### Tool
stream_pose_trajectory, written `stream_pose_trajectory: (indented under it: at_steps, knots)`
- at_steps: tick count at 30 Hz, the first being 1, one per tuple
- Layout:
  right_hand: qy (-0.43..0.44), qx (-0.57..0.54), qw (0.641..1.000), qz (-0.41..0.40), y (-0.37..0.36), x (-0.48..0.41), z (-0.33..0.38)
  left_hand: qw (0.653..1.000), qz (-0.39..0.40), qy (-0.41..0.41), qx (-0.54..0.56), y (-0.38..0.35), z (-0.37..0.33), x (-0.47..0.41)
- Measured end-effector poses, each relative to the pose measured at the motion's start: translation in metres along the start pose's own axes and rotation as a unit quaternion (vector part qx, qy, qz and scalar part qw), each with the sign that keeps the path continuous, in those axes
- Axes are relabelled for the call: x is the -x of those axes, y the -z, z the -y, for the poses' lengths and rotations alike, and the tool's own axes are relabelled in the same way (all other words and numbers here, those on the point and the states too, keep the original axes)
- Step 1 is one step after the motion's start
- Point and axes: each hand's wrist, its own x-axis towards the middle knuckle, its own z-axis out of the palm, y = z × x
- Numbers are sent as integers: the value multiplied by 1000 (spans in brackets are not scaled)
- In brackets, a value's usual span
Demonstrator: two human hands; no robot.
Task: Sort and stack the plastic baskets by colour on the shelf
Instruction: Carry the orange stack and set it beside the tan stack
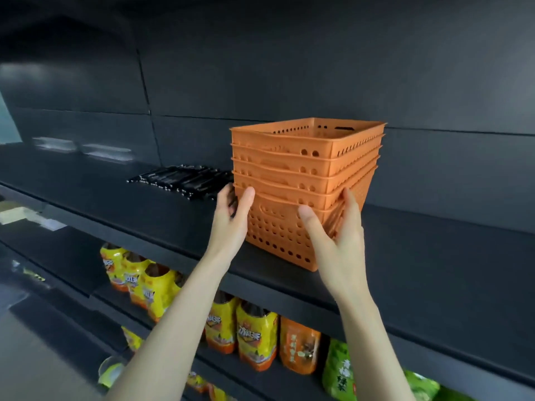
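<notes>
A nested stack of several orange perforated plastic baskets [304, 175] stands near the front edge of the dark top shelf [434, 256]. My left hand [233, 219] presses against the stack's left side, thumb on the front of the lowest basket's rim, fingers hidden behind the corner. My right hand [337, 238] holds the stack's right front corner, thumb on the front face and fingers along the right side. Both hands grip the lowest baskets. No baskets of another colour are in view.
A flat bundle of black pens or sticks [185, 179] lies on the shelf just left of the stack. The shelf below holds yellow drink bottles [254, 334], an orange pack [299, 345] and green packs [338, 369]. A dark back wall rises behind the stack.
</notes>
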Motion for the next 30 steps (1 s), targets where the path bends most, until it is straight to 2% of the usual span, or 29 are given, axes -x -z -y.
stream_pose_trajectory:
  at_steps: [2,8,12,14,17,20,24,26,30]
  knots:
    - [3,3,1000,-10,-8,0,-4,999,43,-6,26,-3,4,-11]
    - [-15,33,997,-69,-28,2,0,991,76,-34,101,-3,17,-15]
    - [-33,-27,994,-101,-23,7,12,988,75,-80,104,-1,23,-7]
    - [-36,-32,989,-142,-20,13,16,988,79,-96,91,0,29,0]
    - [-30,6,968,-248,-21,25,18,983,109,-120,86,1,34,9]
    - [-43,56,955,-289,-34,42,26,970,171,-142,99,4,34,14]
    - [-46,65,959,-272,-57,57,45,932,292,-92,192,10,31,19]
    - [-37,85,954,-284,-61,54,51,917,339,-76,197,14,28,16]
    - [-33,139,934,-326,-59,39,45,941,296,-64,152,14,28,-20]
